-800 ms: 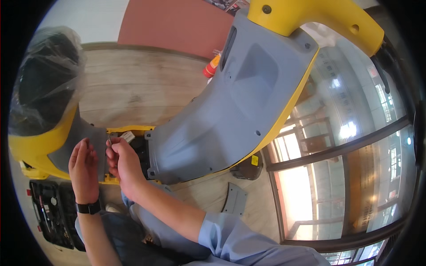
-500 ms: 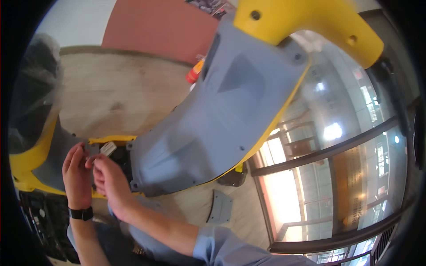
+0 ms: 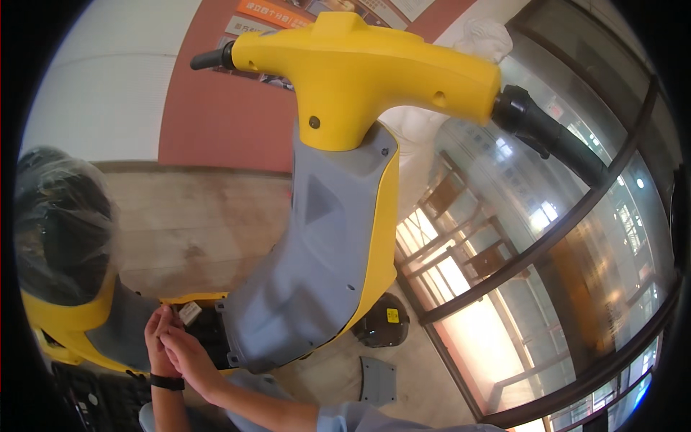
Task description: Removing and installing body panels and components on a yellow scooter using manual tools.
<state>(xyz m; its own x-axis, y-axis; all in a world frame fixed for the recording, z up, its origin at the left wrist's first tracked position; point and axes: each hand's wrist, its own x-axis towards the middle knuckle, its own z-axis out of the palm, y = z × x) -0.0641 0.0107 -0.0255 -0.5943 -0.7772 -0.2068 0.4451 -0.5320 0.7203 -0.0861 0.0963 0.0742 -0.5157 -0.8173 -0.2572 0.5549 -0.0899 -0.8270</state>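
A yellow and grey scooter (image 3: 324, 237) stands before me, its handlebar (image 3: 374, 61) at the top. In its footboard is an uncovered dark compartment (image 3: 209, 335) with a white-labelled part (image 3: 190, 313). At the compartment's left edge my left hand (image 3: 160, 342), with a black band on its wrist, is closed, fingertips drawn together. My right hand (image 3: 188, 358) crosses over from the right, its closed fingers touching the left hand's fingers. Whatever is between the fingertips is hidden.
Clear plastic wraps the black seat (image 3: 65, 223). On the floor right of the scooter are a dark rounded object (image 3: 381, 324) with a yellow sticker and a loose grey panel (image 3: 378, 380). A black tray or case (image 3: 90, 396) lies lower left. Framed glass (image 3: 489, 317) spans the right.
My view has tilted upward, bringing the whole handlebar into sight. My hands have come closer together, the right fingers now overlapping the left ones.
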